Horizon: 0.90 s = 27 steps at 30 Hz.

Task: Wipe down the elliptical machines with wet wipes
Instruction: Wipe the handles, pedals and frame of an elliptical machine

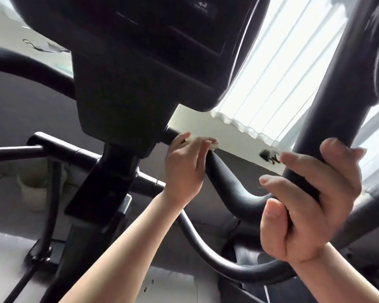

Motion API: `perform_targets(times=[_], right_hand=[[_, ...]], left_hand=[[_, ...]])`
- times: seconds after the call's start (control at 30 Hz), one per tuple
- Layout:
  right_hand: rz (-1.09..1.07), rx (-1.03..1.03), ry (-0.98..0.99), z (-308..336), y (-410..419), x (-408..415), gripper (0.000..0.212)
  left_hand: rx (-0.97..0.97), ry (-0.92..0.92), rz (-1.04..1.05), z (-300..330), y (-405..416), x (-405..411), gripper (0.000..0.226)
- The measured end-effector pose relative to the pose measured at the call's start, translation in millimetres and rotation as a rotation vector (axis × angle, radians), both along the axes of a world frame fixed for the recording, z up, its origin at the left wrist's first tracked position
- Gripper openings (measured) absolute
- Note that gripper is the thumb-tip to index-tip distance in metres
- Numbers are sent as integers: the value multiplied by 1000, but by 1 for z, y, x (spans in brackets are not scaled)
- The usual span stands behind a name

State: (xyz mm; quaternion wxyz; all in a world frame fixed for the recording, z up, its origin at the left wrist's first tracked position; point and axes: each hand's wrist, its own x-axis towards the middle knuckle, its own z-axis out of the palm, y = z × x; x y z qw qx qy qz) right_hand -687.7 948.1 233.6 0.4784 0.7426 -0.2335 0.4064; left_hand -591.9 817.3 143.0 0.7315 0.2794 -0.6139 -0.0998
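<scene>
The black elliptical machine fills the view, with its console (140,51) overhead and its centre post (101,193) below. A curved black fixed handlebar (232,184) runs from the console's base toward the right. My left hand (184,167) is wrapped around this bar just beside the console, pressing a white wet wipe (213,144) against it; only a scrap of the wipe shows past the fingertips. My right hand (311,204) grips the thick upright moving handle (328,110) at the right.
A horizontal black crossbar (59,147) sticks out left of the post. White vertical blinds (278,68) hang over a bright window behind. A pale bin or pot (34,193) stands on the floor at the left. A second curved tube (206,252) passes below my arms.
</scene>
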Motion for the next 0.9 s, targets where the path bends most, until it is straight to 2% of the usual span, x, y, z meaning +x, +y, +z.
perform_targets(times=[0.13,0.2,0.3,0.33,0.4,0.5,0.53,0.6,0.67,0.83,0.9], right_hand=[[11,-3,-14,-1,0,1,25],[12,5,-19,-1,0,1,25],[17,-8,-23,-2,-1,2,23],[16,-10,-21,-2,-1,2,22],[18,-9,-19,-2,-1,2,20],[26,-18,-23,-2,-2,1,20],[23,-15,-21,-3,-2,1,20],[28,-15,-16,-3,-2,0,22],[31,-22,-17,-3,-4,-1,24],[48,-14,-28,-2,-4,-3,32],[63,-15,-45,-3,-5,-3,37]], left_hand=[[196,277,-423,5,44,-7,36],[231,395,-587,11,68,-5,37],[169,411,-664,11,98,-2,34],[129,385,-582,10,97,1,33],[-39,270,-229,8,72,12,32],[-457,-167,335,8,3,30,18],[-503,-281,419,5,-17,35,21],[-425,-341,440,-5,-34,32,20],[-262,-214,318,-16,-23,18,19],[269,413,-371,-10,54,-15,41],[359,546,-492,-2,74,-16,42]])
